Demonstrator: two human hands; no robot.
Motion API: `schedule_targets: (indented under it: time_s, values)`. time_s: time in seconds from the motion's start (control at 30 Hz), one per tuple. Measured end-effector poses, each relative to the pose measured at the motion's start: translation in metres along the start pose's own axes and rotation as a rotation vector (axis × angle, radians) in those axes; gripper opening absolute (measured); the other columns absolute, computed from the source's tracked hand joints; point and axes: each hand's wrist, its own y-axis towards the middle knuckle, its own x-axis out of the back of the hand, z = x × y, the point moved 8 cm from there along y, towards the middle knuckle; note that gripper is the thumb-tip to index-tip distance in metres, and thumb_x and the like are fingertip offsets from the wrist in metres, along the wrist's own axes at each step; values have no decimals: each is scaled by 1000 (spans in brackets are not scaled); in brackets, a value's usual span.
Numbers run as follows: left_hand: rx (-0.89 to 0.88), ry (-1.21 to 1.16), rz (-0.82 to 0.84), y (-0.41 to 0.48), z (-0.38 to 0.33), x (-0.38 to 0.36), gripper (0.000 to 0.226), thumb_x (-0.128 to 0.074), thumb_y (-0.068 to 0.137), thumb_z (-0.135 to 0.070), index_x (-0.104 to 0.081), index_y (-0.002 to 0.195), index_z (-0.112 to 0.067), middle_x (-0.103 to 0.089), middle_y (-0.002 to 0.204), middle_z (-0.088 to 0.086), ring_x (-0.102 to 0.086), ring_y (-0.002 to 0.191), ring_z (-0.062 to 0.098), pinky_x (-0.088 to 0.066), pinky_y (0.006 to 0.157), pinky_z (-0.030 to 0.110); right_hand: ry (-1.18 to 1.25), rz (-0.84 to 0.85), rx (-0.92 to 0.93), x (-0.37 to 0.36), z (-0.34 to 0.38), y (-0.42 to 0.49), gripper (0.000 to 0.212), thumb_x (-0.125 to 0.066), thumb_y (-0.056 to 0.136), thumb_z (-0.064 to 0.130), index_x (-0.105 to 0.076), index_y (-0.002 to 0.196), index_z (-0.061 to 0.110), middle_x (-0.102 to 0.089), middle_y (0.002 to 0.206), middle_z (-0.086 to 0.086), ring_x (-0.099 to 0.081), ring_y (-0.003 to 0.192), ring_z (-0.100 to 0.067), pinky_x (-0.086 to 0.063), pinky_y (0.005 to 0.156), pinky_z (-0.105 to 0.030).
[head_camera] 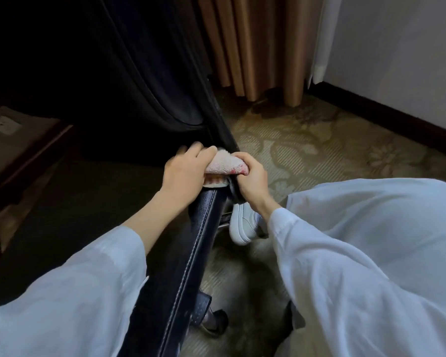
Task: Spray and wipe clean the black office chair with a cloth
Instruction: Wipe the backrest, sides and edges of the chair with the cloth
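The black office chair (129, 81) fills the left and middle of the head view; its padded armrest (191, 240) with white stitching runs from the bottom centre up to the backrest. A pale pink cloth (223, 164) is wrapped over the far end of the armrest where it meets the frame. My left hand (184, 173) presses on the cloth's left side. My right hand (250, 177) grips the cloth's right side against the armrest. No spray bottle is in view.
Patterned carpet (307, 148) lies to the right, with tan curtains (247, 45) and a white wall with dark baseboard (386, 117) behind. A white shoe (242, 225) stands beside the armrest. A chair caster (214, 323) shows below. Dark wooden furniture (18, 148) stands at left.
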Motion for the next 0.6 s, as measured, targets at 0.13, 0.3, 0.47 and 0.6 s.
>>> schedule_targets:
  time_s: [0.13, 0.3, 0.47, 0.6]
  values:
    - [-21, -62, 78, -6, -3, 0, 52, -67, 76, -11, -57, 126, -19, -58, 111, 9, -55, 92, 36, -51, 67, 42, 62, -15, -33, -1, -7, -21, 55, -42, 72, -13, -63, 112, 18, -66, 105, 4, -56, 99, -11, -41, 83, -18]
    - [-192, -70, 109, -43, -13, 5, 54, -71, 73, -13, -56, 124, -20, -58, 106, 8, -55, 79, 31, -53, 58, 42, 46, -84, -110, -10, -19, -80, 51, -41, 68, -5, -61, 108, 21, -63, 104, 5, -56, 101, -16, -46, 91, -27]
    - [-263, -74, 62, -131, -9, 19, 50, -57, 74, -16, -49, 123, -22, -59, 106, 4, -55, 76, 26, -51, 52, 36, 55, -123, -84, -30, -11, -167, 53, -44, 68, -16, -61, 107, 16, -58, 110, 3, -51, 104, -9, -32, 91, -5]
    - [-230, -130, 72, -214, 5, 28, 55, -66, 69, -11, -56, 124, -17, -59, 113, 4, -56, 81, 23, -52, 57, 33, -30, -76, 5, -50, -1, -234, 59, -45, 66, -15, -60, 109, 22, -52, 122, 11, -47, 112, -3, -33, 99, -13]
